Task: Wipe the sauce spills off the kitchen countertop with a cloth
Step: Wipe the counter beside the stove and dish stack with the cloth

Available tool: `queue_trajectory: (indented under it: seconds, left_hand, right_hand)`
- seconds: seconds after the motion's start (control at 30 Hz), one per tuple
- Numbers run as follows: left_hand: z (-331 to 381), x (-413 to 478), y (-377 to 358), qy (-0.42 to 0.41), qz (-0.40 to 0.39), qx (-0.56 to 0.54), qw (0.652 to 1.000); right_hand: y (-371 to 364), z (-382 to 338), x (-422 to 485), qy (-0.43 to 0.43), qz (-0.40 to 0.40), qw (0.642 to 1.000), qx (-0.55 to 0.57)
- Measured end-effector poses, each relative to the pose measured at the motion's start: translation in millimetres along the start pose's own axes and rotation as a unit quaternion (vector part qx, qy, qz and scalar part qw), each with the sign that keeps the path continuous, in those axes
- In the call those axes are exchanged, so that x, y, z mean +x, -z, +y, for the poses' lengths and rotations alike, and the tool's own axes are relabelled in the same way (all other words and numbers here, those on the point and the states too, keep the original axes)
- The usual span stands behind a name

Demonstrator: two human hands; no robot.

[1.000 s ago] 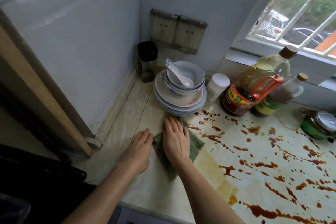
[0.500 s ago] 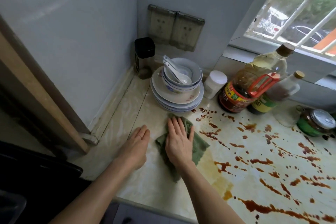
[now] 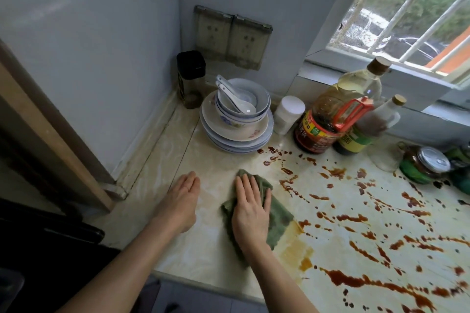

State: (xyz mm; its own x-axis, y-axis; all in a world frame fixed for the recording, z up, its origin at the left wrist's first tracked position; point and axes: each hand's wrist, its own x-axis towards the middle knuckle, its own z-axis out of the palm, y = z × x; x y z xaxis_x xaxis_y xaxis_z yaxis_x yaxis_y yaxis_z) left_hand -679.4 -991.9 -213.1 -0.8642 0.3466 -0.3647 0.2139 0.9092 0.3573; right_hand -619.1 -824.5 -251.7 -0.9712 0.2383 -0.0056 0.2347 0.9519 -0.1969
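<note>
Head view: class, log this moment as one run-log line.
right hand flat on green cloth | left hand flat on bare countertop | sauce spills right of cloth unwiped | dish stack behind

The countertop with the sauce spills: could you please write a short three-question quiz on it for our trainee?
1. True or false: the right hand lies flat on the green cloth.
2. Which side of the cloth holds most of the sauce spills? A) the wall side, near the left hand B) the window side, towards the bottles C) both alike
3. Fill in: two white spoons rest in the ___ on the stack of plates.

Key: 1 true; 2 B; 3 bowls.
</note>
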Motion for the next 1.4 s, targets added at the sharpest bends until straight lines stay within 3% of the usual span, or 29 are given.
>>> queue_trajectory:
  seconds: [0.07, 0.2, 0.33, 0.53, 0.7, 0.83, 0.93, 1.03, 1.13, 1.27, 1.4]
  left_hand:
    - [-1.2, -1.4, 0.1, 0.0, -0.003, -0.002, 1.0]
    - [-2.6, -0.3, 1.3, 0.004, -0.016, -0.003, 1.0]
    - [-1.0, 1.8, -0.8, 0.01, -0.014, -0.007, 1.0]
    - [-4.8, 2.5, 1.0, 0.002, -0.022, 0.0, 1.0]
    - [-2.9, 0.7, 3.0, 0.008, -0.036, 0.009, 0.999]
    - [-2.3, 0.8, 0.2, 0.007, -0.038, 0.028, 0.999]
    - [-3.0, 3.4, -1.0, 0.009, -0.045, 0.034, 0.998]
    - [-4.6, 4.5, 0.7, 0.002, -0.054, 0.043, 0.998]
    - [-7.2, 5.0, 0.7, 0.003, -0.058, 0.046, 0.997]
    - [-5.9, 5.3, -3.4, 0.003, -0.052, 0.052, 0.997]
    - [-5.1, 7.5, -5.7, 0.003, -0.047, 0.064, 0.997]
  right_hand:
    - [2.3, 9.0, -0.1, 0.019, -0.01, 1.0, -0.006]
    - [8.8, 46.0, -17.0, -0.046, 0.03, 0.998, 0.01]
    - [10.7, 43.8, -27.2, -0.067, 0.071, 0.991, 0.088]
    - [0.9, 9.7, -40.9, 0.06, 0.026, 0.991, 0.118]
    - [10.8, 56.9, -52.2, -0.005, 0.051, 0.997, 0.058]
    - [22.6, 67.8, -54.6, -0.074, 0.094, 0.982, 0.145]
    - [20.6, 36.7, -58.5, -0.024, 0.1, 0.977, 0.189]
    - [11.7, 22.5, -69.3, 0.06, 0.042, 0.991, 0.11]
    - [12.9, 51.4, -78.8, 0.043, 0.018, 0.999, 0.023]
    - [25.2, 88.8, -88.2, -0.011, 0.032, 0.998, 0.061]
    - [20.9, 64.4, -87.8, -0.009, 0.075, 0.988, 0.136]
